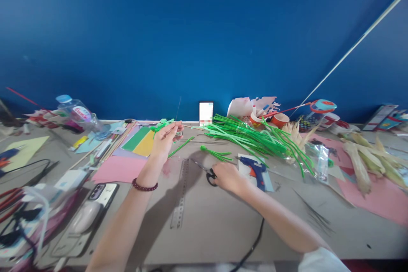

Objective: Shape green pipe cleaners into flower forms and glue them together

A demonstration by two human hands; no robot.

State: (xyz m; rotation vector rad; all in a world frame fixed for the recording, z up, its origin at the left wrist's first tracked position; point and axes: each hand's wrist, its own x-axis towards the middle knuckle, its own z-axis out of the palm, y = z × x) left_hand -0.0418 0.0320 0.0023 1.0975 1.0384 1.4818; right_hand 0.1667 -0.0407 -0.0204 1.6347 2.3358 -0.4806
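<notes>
My left hand is raised over the table, fingers pinched together; a thin wire rises from the fingertips against the blue wall. Behind that hand is a green fuzzy pipe-cleaner piece, and a green pipe cleaner slants just beside it. My right hand is closed on the black handles of a pair of scissors, blades pointing up and left. Between the hands lie a clear ruler and a small tied bundle of green pipe cleaners.
Beside my right hand rests a blue glue gun, its cord running to the front edge. A large heap of green pipe cleaners lies behind. Coloured paper, a phone and a bottle are left; corn husks right.
</notes>
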